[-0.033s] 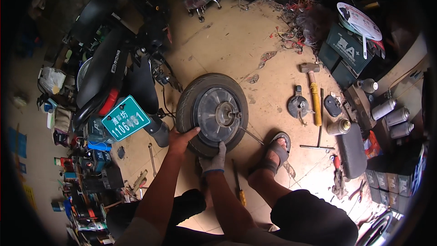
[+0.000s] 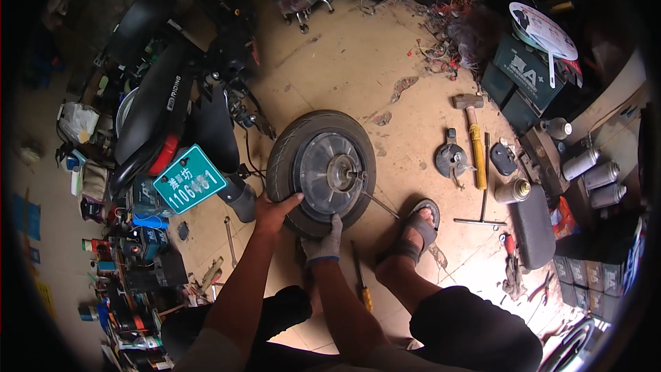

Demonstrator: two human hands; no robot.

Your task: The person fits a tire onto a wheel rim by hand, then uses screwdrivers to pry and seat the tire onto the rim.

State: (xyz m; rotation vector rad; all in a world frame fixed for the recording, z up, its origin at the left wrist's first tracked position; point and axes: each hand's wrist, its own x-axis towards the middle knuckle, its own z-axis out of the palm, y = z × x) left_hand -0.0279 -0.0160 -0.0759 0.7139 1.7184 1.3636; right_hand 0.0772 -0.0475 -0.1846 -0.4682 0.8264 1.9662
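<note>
A hub-motor wheel [image 2: 318,173] with a black tyre stands tilted in front of me, its dark hub cover and axle facing up and to the right. My bare left hand [image 2: 277,211] grips the tyre at its lower left, thumb over the sidewall. On my right hand [image 2: 325,242] is a light glove; it clasps the tyre's bottom edge, thumb up against the rim. Its fingers are hidden under the tyre. A thin metal rod [image 2: 382,206] runs from the hub's right side toward my sandalled right foot [image 2: 418,231].
Left of the wheel stands a scooter [image 2: 155,110] with a green plate [image 2: 191,178]. On the floor to the right lie a hammer [image 2: 476,145], a round brake plate [image 2: 452,160], a T-handle wrench [image 2: 485,193] and a spray can [image 2: 513,192]. A yellow-handled screwdriver [image 2: 362,279] lies near my legs.
</note>
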